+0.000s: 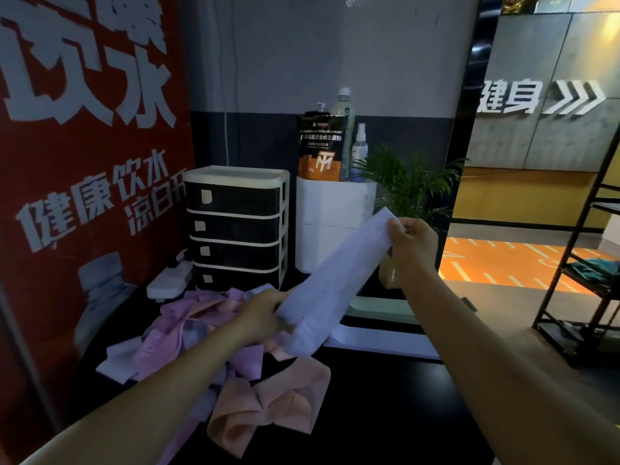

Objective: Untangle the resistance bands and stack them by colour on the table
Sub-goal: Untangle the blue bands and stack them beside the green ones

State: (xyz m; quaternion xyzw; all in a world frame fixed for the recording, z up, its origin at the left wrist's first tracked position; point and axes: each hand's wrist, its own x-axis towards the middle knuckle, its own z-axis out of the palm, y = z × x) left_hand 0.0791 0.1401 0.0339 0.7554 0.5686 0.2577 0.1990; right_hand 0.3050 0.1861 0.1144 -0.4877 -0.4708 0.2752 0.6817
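Observation:
A pale lavender band (339,280) is stretched flat between my two hands above the black table (385,414). My right hand (411,243) pinches its upper end, raised to the right. My left hand (265,310) grips its lower end just over the pile. The tangled pile (188,330) of pink, purple and lavender bands lies on the table's left half. A salmon-pink band (268,407) sits crumpled at the pile's near edge. Another lavender band (375,340) lies flat on the table to the right, under the held one.
A black drawer unit (235,226) with white frames stands at the back, a white power strip (169,280) to its left. A white box (332,223) carries a supplement bag (320,149) and bottles. A potted plant (412,182) and a black rack (590,263) stand right.

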